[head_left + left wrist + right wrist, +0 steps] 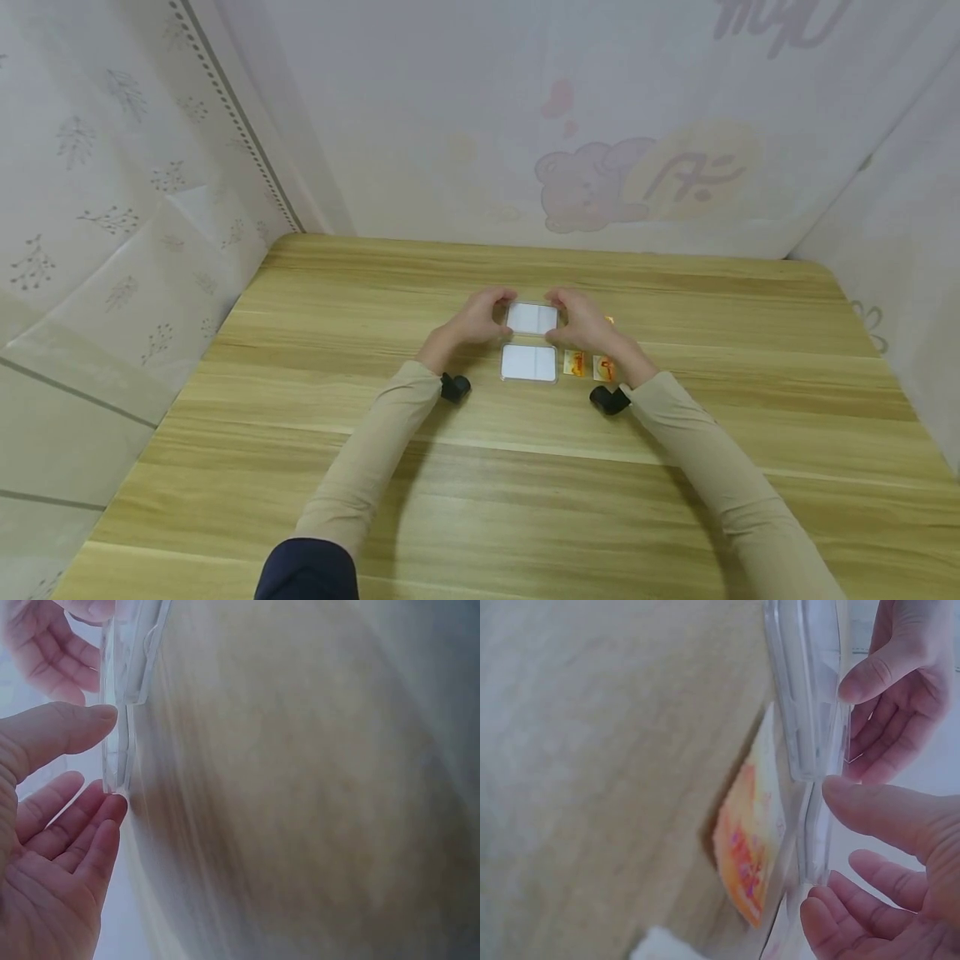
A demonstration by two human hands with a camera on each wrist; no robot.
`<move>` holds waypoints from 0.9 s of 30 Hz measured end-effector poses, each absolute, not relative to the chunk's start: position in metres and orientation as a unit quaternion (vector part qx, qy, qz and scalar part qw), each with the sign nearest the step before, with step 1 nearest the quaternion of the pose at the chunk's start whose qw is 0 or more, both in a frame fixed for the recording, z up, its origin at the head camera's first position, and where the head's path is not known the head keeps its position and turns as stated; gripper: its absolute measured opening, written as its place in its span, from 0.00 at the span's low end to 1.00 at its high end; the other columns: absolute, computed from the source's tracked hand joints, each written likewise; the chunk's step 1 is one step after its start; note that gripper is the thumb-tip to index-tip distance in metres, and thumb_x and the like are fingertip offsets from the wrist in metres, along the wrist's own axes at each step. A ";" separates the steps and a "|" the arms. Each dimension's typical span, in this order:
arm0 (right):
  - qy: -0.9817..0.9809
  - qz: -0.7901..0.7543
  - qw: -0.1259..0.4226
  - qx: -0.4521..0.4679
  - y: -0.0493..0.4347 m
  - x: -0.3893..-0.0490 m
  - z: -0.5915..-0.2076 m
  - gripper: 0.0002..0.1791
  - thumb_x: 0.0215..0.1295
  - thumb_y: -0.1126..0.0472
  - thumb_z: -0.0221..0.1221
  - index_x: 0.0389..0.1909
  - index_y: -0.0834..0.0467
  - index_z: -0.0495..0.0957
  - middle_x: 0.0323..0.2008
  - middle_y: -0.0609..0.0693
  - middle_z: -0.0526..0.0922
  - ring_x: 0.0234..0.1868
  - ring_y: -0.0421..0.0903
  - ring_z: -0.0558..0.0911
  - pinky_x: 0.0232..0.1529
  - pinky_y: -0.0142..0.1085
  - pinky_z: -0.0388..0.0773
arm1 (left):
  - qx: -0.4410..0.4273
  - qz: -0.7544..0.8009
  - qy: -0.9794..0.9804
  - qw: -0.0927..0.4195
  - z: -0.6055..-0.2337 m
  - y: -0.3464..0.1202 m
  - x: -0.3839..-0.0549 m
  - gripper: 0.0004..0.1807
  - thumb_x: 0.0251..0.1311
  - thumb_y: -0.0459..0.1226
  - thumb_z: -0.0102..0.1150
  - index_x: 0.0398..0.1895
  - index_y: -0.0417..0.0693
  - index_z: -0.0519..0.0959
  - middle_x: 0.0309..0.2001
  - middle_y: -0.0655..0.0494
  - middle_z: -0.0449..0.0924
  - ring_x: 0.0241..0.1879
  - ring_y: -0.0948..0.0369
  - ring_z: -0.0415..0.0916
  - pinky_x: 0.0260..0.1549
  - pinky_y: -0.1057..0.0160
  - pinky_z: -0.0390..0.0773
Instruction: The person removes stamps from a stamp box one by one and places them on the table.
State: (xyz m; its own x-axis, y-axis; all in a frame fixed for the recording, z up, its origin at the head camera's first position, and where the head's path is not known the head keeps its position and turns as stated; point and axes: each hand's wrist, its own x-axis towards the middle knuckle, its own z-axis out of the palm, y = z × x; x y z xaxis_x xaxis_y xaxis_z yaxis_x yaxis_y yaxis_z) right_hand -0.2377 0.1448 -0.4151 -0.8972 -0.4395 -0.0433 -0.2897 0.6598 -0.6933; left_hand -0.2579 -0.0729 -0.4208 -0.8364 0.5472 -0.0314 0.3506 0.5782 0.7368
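Two flat clear plastic cases with white inside lie one behind the other on the wooden table. The far case sits between both hands, and the near case lies just in front of it. My left hand holds the far case's left end, thumb at its near edge and fingertips at its far edge. On the opposite end my right hand has the same hold. In the right wrist view, the far case shows between right thumb and fingertips, partly covered by the near case.
Small orange-and-yellow squares, one beside the near case and another by the right wrist, lie on the table. A third orange piece peeks out behind the right hand. Black wrist cameras hang under both forearms. Printed fabric surrounds the table.
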 end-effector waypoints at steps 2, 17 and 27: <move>0.906 -0.357 0.107 -0.200 0.144 -0.238 -0.414 0.36 0.51 0.67 0.66 0.61 0.69 0.63 0.58 0.65 0.70 0.59 0.59 0.69 0.60 0.48 0.67 | 0.256 0.381 0.879 0.131 -0.421 -0.073 -0.259 0.32 0.49 0.26 0.65 0.60 0.30 0.66 0.58 0.40 0.70 0.59 0.50 0.66 0.61 0.60 0.63; 0.911 -0.341 0.136 -0.188 0.141 -0.239 -0.405 0.36 0.50 0.69 0.65 0.61 0.69 0.63 0.59 0.64 0.69 0.61 0.58 0.68 0.61 0.47 0.65 | 0.261 0.362 0.881 0.154 -0.418 -0.073 -0.265 0.33 0.47 0.26 0.65 0.60 0.31 0.66 0.58 0.42 0.70 0.58 0.50 0.65 0.61 0.59 0.63; 0.911 -0.339 0.138 -0.191 0.142 -0.238 -0.404 0.37 0.49 0.71 0.64 0.62 0.70 0.62 0.59 0.64 0.69 0.61 0.59 0.67 0.61 0.47 0.65 | 0.265 0.361 0.881 0.154 -0.417 -0.072 -0.266 0.34 0.45 0.26 0.65 0.60 0.31 0.66 0.57 0.41 0.70 0.57 0.50 0.66 0.60 0.60 0.64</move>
